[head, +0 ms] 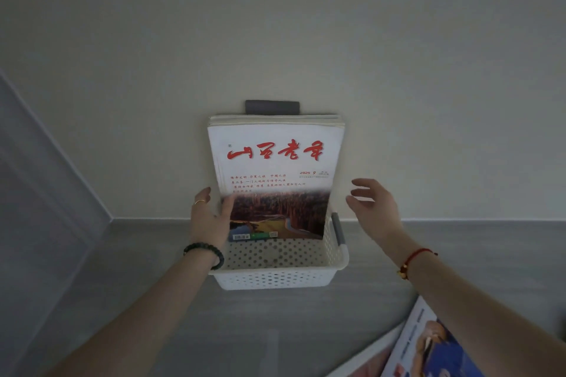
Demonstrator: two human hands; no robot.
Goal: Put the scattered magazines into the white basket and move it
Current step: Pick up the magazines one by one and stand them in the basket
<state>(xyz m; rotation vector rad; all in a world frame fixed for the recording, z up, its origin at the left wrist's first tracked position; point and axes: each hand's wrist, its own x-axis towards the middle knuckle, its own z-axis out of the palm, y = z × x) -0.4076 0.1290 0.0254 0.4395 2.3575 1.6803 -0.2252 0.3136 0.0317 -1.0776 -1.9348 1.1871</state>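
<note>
White basket (275, 278) sits on grey floor (153, 300) close to cream wall (275, 24), perforated sides, grey handle (336, 228) on its right rim. Inside: stack of magazines (275, 162) standing nearly upright, bottoms in the basket's far half, tops leaning back toward the wall; near half of the basket bottom bare. Front cover white with red Chinese title, "2025 9", landscape photo below. Dark grey bar (272, 107), maybe the far handle, shows above the stack's top edge.

Left hand (209, 217) at stack's left edge, thumb over the front cover, fingers behind, gripping the magazines; ring on a finger, dark bead bracelet (204, 252) at wrist. Right hand (372, 208) spread open, holds nothing, just right of the stack, not touching; red string bracelet (413, 257) at wrist.

Two more magazines (428, 349) lie flat on floor at bottom right, well apart from basket, overlapping, partly cut off by frame.
</note>
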